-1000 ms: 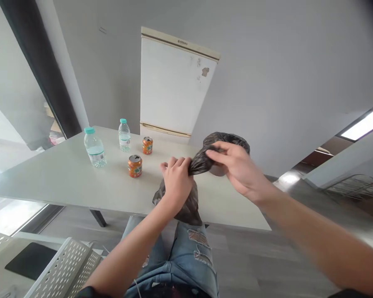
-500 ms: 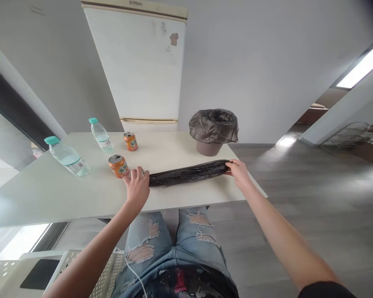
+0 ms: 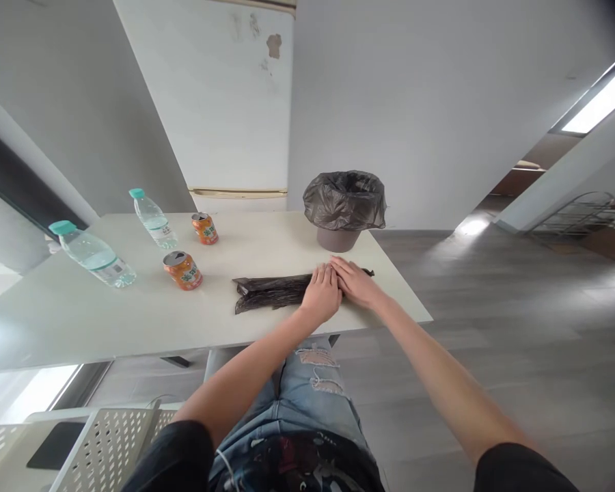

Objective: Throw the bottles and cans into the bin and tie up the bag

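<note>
A dark plastic garbage bag (image 3: 271, 292), folded into a long narrow strip, lies across the white table near its front edge. My left hand (image 3: 322, 295) rests flat on its right half, fingers stretched forward. Right beside it, my right hand (image 3: 356, 281) also presses down on the strip, fingers extended and touching the left hand. The bag's left end fans out loosely, and a small tip of its right end pokes out past my right hand. The stretch under both palms is hidden.
A brown bin (image 3: 338, 239) lined with a dark bag stands behind my hands. To the left are two orange cans (image 3: 183, 270) and two water bottles (image 3: 95, 256) with teal caps. A white fridge (image 3: 220, 96) is beyond the table (image 3: 148, 321); a perforated chair (image 3: 107, 444) is at lower left.
My hands have let go of the bag's two ends. The left hand moved right and the right hand moved left, so they meet flat on the bag, which now lies on the table.
</note>
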### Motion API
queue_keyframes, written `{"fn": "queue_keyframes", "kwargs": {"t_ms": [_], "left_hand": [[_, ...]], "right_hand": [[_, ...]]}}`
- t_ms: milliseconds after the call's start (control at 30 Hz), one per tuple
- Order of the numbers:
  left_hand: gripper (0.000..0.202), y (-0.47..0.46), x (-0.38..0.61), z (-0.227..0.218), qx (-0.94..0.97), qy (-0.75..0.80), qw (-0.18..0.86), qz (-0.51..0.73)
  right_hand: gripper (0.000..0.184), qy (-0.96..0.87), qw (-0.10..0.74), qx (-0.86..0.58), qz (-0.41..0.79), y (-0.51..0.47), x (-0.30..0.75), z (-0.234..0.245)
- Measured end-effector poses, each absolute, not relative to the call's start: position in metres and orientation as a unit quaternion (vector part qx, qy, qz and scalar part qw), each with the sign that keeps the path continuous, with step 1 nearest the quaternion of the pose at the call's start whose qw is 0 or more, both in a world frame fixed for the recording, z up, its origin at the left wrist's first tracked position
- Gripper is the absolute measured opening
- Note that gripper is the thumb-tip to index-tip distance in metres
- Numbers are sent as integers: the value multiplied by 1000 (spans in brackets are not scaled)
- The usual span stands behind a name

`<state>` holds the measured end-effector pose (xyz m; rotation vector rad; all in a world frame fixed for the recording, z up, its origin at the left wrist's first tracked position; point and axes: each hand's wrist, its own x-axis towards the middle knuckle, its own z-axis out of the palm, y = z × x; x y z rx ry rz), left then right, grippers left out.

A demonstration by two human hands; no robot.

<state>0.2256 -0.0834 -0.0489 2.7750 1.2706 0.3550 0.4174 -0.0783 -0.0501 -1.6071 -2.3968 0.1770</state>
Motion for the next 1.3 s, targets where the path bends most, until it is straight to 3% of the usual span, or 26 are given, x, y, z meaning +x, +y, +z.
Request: {"fn": "queue_keyframes", "kwargs": {"t_ms": [200,667,733,800,900,1000,1167,1300], "left_hand": [[66,-64,231,-86,888,448,66,81],[68,-64,13,-97,791,604,-13,96],[67,-65,12,-100,789,606,-13,105],[66,-64,14,-102,787,605,-12,118],[64,-63,14,-104,789,598,-7,139],[63,-63,13,-104,788,596,6,154],[62,-64,12,-102,782,601,27,165],[63,-65,14,-101,780,605,33,156]], "right_hand": [[69,-802,64,-587,93,-66,423,-88],[69,-801,72,-583,112,-69,420,-81],[66,-798,116,-586,72,-75,419,-76],[63,-740,228,-633,0,-84,424,-71],[68,-490,384,-782,-17,-99,441,-68],[70,-327,383,-861,69,-108,457,-73],[43,-348,403,-839,114,-98,450,-80],[50,-322,430,-840,77,-87,437,-78]]}}
